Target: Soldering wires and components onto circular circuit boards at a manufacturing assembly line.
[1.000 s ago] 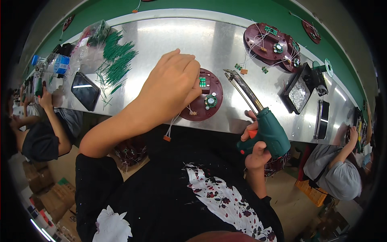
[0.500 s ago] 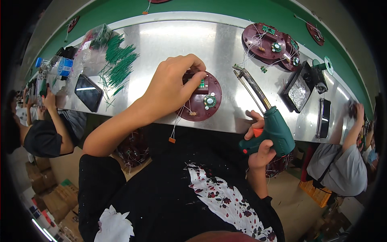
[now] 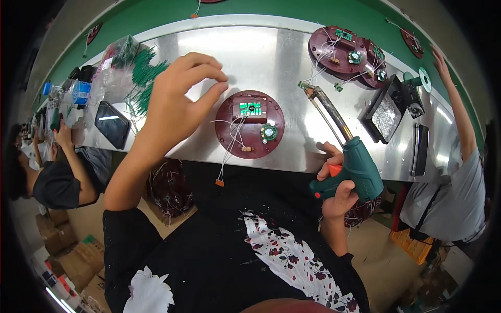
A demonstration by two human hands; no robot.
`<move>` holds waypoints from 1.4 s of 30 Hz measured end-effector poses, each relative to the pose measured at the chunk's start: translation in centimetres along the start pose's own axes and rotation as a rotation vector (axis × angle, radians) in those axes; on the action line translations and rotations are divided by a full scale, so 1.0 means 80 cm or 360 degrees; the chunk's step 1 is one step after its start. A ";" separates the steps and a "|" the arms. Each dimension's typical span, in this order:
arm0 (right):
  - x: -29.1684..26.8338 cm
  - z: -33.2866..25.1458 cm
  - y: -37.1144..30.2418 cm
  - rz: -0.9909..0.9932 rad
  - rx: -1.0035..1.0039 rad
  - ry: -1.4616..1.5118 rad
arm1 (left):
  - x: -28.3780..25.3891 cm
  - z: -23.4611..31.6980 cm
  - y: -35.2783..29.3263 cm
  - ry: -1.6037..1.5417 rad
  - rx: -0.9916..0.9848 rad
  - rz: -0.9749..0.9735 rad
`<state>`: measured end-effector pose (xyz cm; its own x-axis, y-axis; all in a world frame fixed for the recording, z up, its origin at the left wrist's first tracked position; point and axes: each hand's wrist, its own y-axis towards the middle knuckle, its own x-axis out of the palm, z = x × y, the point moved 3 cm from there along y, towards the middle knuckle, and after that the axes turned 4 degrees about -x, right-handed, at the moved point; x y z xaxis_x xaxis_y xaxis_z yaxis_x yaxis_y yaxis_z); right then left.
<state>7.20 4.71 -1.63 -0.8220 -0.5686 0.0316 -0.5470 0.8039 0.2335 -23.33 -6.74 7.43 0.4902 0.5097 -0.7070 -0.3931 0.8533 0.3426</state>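
Observation:
My left hand point(image 3: 182, 99) is raised over the metal bench, left of a round maroon plastic housing point(image 3: 224, 133) and apart from it. Its fingers are loosely curved, with nothing visible in them. The housing lies flat, bearing a green circuit board point(image 3: 250, 108), a small round speaker-like part point(image 3: 269, 132) and white wires. Those wires run over the bench's near edge to a small orange piece point(image 3: 220, 183). My right hand point(image 3: 336, 182) is closed round the grip of a green soldering gun point(image 3: 360, 169). The gun's long metal tip points up and left, clear of the housing.
Green wire pieces point(image 3: 143, 78) lie beside a clear plastic bag point(image 3: 112, 70), a phone point(image 3: 112, 124) and a bottle point(image 3: 78, 91). More wired housings point(image 3: 336, 49), a black tray point(image 3: 383, 117) and a green spool point(image 3: 419, 81) stand at right. Co-workers sit on both sides.
My left hand has let go of the housing and moved left and up, uncovering the circuit board. The soldering gun has hardly moved. The right co-worker's arm now reaches toward the far side.

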 end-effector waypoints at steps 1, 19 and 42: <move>-0.001 0.001 0.000 0.0002 0.0003 0.0001 | -0.006 0.004 0.001 0.0215 0.0102 0.0005; -0.001 -0.005 0.005 -0.0087 -0.0051 0.0072 | 0.099 0.045 -0.087 -0.1182 -0.0671 0.0866; 0.006 -0.006 0.008 -0.0014 -0.0086 0.0047 | 0.097 0.030 -0.034 -0.0008 -0.0280 0.0424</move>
<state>6.55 4.89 -0.99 -0.8117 -0.5811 0.0580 -0.5442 0.7887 0.2859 -16.59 -4.84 2.52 0.3555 0.7133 -0.6039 -0.6365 0.6579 0.4024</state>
